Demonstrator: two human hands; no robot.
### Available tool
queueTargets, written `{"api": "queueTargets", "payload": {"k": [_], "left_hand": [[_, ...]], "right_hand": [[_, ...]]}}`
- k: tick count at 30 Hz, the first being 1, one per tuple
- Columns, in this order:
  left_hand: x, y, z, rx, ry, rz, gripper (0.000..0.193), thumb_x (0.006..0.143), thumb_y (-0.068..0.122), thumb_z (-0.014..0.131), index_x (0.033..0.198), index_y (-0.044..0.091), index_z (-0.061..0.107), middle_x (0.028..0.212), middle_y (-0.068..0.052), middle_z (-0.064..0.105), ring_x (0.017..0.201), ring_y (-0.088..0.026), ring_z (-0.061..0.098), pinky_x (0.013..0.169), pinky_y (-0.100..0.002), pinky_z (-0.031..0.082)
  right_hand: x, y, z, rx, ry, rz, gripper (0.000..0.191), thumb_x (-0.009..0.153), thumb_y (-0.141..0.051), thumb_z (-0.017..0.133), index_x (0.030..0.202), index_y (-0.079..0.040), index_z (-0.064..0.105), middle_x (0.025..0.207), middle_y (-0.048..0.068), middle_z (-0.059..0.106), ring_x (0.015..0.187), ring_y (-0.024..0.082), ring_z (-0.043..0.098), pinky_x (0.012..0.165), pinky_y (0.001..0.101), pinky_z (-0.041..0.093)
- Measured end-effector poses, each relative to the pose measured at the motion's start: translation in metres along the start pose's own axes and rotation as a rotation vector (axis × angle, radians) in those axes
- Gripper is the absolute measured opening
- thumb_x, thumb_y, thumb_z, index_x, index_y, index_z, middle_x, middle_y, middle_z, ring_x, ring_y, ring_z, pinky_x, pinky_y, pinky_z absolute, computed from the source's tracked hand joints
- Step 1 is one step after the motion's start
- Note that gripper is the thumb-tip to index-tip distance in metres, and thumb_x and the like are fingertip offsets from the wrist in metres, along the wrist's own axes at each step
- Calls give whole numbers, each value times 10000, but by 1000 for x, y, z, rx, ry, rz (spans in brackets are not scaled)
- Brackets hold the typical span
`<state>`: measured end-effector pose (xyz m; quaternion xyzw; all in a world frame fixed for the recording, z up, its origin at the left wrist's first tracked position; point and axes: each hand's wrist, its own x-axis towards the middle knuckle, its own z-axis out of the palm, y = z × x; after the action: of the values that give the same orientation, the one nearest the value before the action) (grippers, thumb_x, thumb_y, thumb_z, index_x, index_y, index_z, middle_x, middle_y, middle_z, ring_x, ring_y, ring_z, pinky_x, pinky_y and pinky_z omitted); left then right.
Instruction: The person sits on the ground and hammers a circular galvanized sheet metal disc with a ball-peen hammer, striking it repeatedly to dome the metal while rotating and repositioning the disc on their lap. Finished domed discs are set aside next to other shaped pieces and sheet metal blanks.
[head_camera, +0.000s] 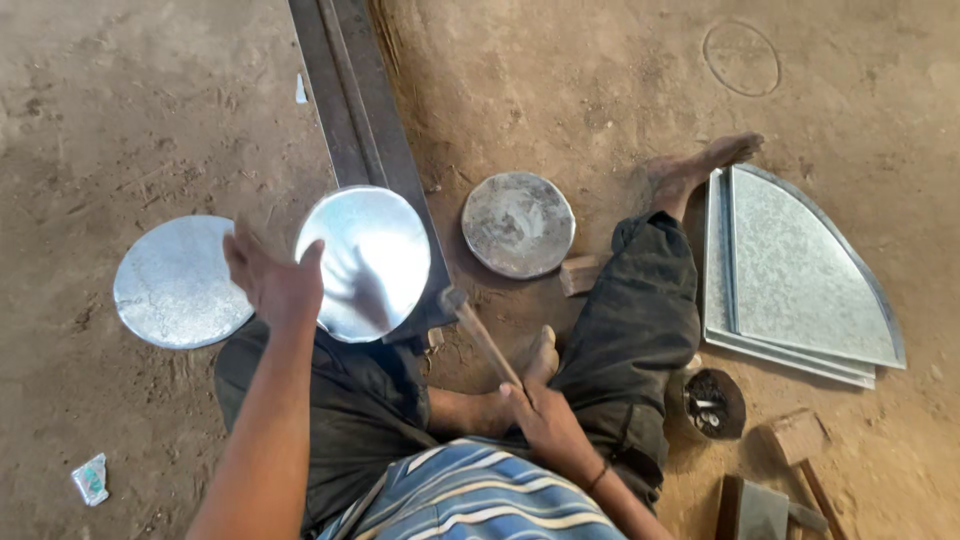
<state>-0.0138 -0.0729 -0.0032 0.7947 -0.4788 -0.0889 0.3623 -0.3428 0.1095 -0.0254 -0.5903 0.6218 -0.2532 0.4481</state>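
Left hand: the left hand (272, 285) grips the left rim of a shiny metal disc (365, 262), fingers curled behind the edge, thumb across the front.
Shiny metal disc: held tilted, its far right edge resting against the near end of a long steel beam (355, 110); the hand's reflection shows on its face.
Right hand: the right hand (540, 415) is closed around the wooden handle of a hammer (480, 335).
Hammer: the handle slants up and to the left; its small head sits just beside the lower right edge of the disc, at the beam's near end. I cannot tell whether it touches the disc.
Steel beam: lies on the dirt floor (120, 120) and runs from far to near, ending under the disc.
Flat disc: a dull grey flat disc (175, 282) lies on the floor to the left, just beside the left hand.
Worn disc: a scuffed worn disc (518, 224) lies on the floor right of the beam.
Quarter-round trays: stacked quarter-round trays (800, 275) lie at the right, beside the person's bare foot (700, 165).
Small tin: a dark small tin (714, 403) sits near the right knee.
Mallet: a wooden mallet (800, 445) lies at the near right.
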Motion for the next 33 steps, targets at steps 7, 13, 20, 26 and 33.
{"api": "queueTargets", "payload": {"k": [7,13,20,26,33], "left_hand": [[2,-39,-6,-248,-680,-338,838,780,360,770,1566,142,581,1296,-220,756,1209,-388,710,1013,-448,533],[-40,13,21,162,-492,321,1090,784,571,825,1531,-35,312,1564,-322,367,1412,-573,391,991,-576,425],[-40,21,34,278,-554,320,693,969,74,474,1627,7,264,1680,-183,278,1528,-321,314,1201,-427,383],[-62,8,-14,679,-811,915,947,748,16,646,1598,83,234,1699,-105,187,1540,-308,181,1200,-560,207],[-105,-19,-13,354,-692,982,845,741,21,651,1532,175,396,1600,-37,366,1496,-274,272,1203,-558,204]], "right_hand": [[-4,9,15,344,-19,242,372,1032,-350,568,797,-61,559,612,-20,494,535,78,430,465,274,366],[3,10,28,706,-27,339,308,1031,-335,576,843,-96,525,616,-67,394,484,45,353,418,230,288],[-8,18,27,701,39,330,296,1026,-311,585,840,-85,541,616,-49,435,485,46,374,420,227,307],[9,-1,25,655,53,249,309,1019,-299,601,823,-77,514,603,-29,445,457,61,403,382,236,315],[9,-46,-27,551,62,-153,317,1063,-359,524,985,-58,583,671,-36,493,515,40,445,426,213,374]]}}
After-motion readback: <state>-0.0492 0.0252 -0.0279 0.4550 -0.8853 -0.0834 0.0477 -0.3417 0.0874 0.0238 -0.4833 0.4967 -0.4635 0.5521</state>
